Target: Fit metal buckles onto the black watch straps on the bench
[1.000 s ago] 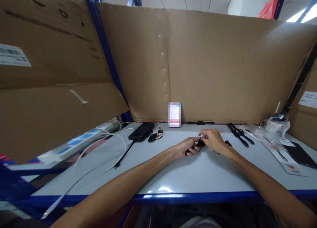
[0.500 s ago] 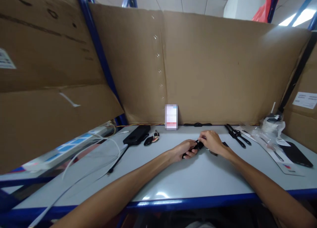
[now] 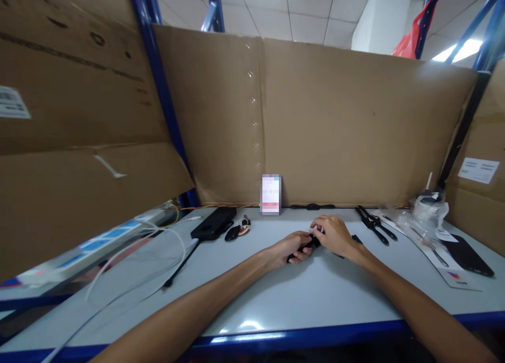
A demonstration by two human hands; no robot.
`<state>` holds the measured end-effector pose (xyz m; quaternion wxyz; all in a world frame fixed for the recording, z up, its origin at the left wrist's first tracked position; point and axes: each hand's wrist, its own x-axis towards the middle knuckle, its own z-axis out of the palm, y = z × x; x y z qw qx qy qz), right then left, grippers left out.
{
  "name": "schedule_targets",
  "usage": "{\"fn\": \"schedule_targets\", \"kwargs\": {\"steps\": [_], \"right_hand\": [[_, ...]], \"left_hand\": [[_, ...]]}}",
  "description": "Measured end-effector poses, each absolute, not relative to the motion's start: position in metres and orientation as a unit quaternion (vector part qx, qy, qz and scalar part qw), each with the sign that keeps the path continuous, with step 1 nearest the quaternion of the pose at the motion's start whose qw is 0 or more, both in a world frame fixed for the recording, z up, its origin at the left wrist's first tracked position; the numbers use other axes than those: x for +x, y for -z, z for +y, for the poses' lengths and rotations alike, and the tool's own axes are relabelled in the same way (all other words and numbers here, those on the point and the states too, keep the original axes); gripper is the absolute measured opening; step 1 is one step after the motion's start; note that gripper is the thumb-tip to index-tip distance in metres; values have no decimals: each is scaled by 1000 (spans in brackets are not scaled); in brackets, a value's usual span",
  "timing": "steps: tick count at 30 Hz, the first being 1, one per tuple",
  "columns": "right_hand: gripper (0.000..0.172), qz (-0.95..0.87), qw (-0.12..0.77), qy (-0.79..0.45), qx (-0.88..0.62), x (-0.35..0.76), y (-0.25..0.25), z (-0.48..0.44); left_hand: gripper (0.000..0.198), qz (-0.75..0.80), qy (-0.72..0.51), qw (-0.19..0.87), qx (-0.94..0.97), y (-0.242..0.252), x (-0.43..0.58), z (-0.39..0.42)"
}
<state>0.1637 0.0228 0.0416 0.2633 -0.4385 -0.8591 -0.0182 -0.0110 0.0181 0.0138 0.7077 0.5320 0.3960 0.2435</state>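
Observation:
My left hand [image 3: 292, 247] is closed around a slim black strap-like object [image 3: 314, 240], whose lower end sticks out under the fingers. At the object's upper end, the fingertips of my right hand [image 3: 333, 233] pinch it from above. Both hands meet just over the middle of the white table. Fingers cover most of the black piece, so its exact kind is hidden. Partly behind my right wrist lies another small dark item [image 3: 356, 239], flat on the tabletop.
A lit phone [image 3: 271, 194] leans against the cardboard [image 3: 335, 126]. To the left are a black power bank [image 3: 213, 223], keys [image 3: 239, 230], white cables and a power strip [image 3: 106, 242]. Black strap-like pieces [image 3: 373, 225], plastic packaging [image 3: 428, 221] and a dark phone [image 3: 469, 255] lie right.
The view has tilted up slightly, so everything sits lower in the picture. My right fingers have shifted a little along the black object toward my left hand, and both hands keep hold.

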Motion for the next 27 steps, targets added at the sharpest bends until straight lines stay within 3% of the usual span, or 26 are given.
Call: {"fn": "schedule_targets", "kwargs": {"steps": [8, 15, 21, 27], "right_hand": [[19, -830, 264, -61, -488, 165, -39, 32], [21, -853, 236, 40, -464, 171, -46, 25], [25, -882, 227, -21, -412, 171, -47, 24], [27, -866, 220, 43, -447, 174, -51, 23]], "left_hand": [[16, 392, -231, 711, 536, -20, -10, 14], [13, 372, -250, 732, 513, -21, -11, 14], [9, 386, -250, 722, 517, -23, -10, 12], [11, 393, -245, 712, 527, -25, -10, 10]]}}
